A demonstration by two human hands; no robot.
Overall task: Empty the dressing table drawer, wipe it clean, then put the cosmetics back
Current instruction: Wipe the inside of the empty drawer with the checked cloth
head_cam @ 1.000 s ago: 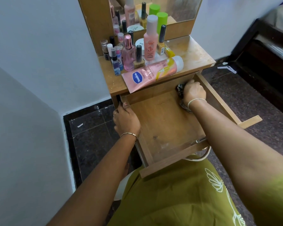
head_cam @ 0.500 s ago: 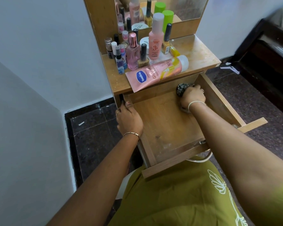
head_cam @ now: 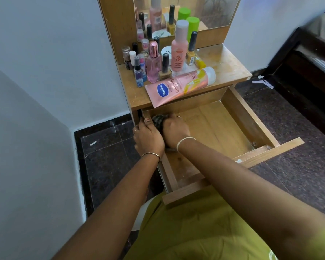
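Note:
The wooden drawer (head_cam: 251, 119) stands pulled out below the dressing table top (head_cam: 227, 66), with nothing in it but my right hand and a cloth. My right hand (head_cam: 174, 131) grips a dark checked cloth (head_cam: 158, 120) and presses it into the drawer's back left corner. My left hand (head_cam: 148, 137) grips the drawer's left wall, right beside the cloth. On the table top stand several cosmetics: a pink Vaseline tube (head_cam: 178, 86) lying on its side, a tall pink bottle (head_cam: 179, 51), a pink perfume bottle (head_cam: 153, 62) and small nail polish bottles (head_cam: 164, 69).
A mirror (head_cam: 204, 12) rises behind the bottles. White walls close in on the left. Dark tiled floor (head_cam: 105, 152) lies left of the drawer, a speckled floor on the right. A dark wooden bed frame (head_cam: 307, 68) stands at the far right. My green garment fills the foreground.
My right hand has swept the cloth from the drawer's back right corner across to the back left corner. My left hand stays on the left wall.

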